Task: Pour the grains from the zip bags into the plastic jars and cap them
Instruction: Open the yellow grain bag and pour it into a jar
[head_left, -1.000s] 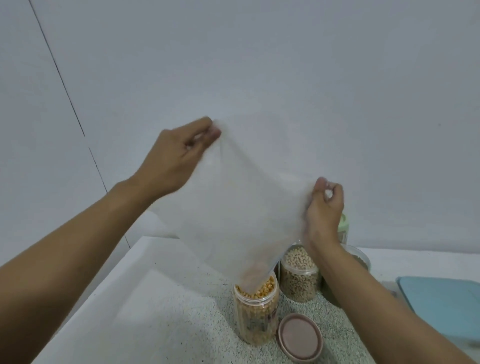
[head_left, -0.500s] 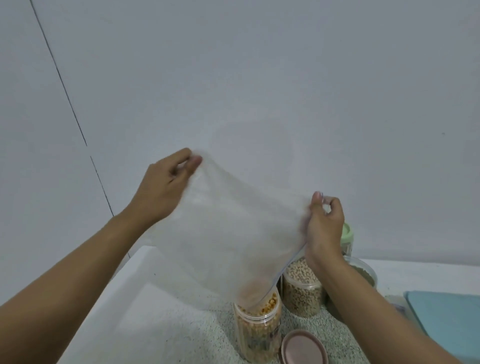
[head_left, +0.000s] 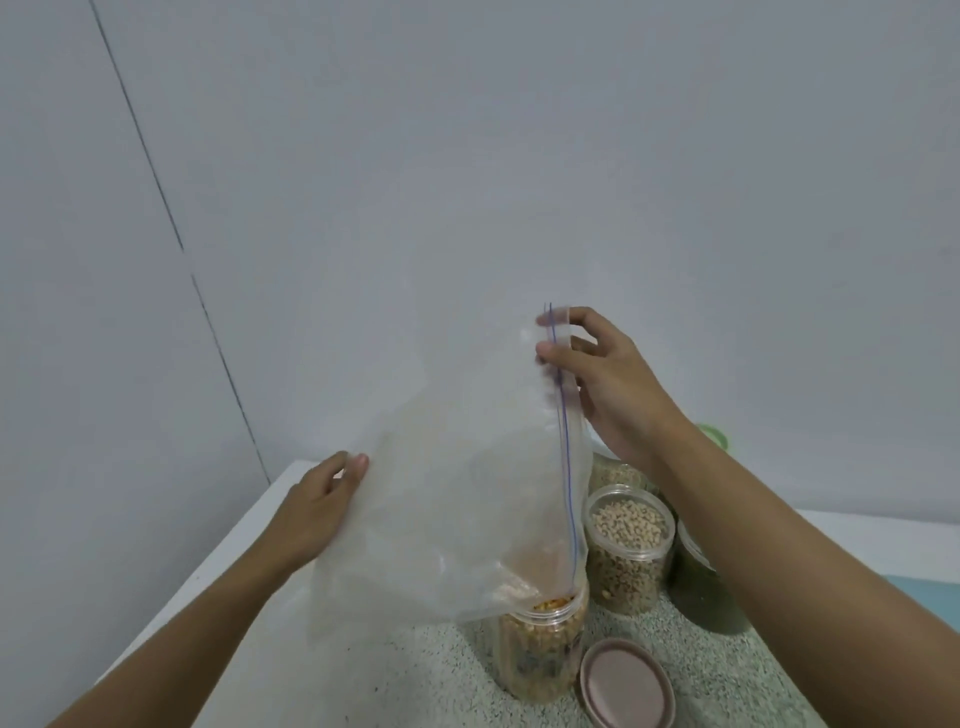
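Head: bag (head_left: 457, 519) over jar (head_left: 540, 654), lid (head_left: 626, 688) beside

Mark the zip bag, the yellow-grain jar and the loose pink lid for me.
zip bag (head_left: 457, 509): head view, middle of the clear film.
yellow-grain jar (head_left: 540, 654): head view, side wall under the rim.
pink lid (head_left: 626, 686): head view, centre of its flat face.

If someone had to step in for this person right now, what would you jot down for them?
Left hand: pinches a corner of the zip bag.
Right hand: pinches its zip end, held high.
Bag looks almost empty, low corner at the mouth of the yellow-grain jar, nearly full.
Pink lid lies on the counter beside that jar.
Bean jar behind: filled, uncapped.
Left: set the bag aside, cap the open jars.
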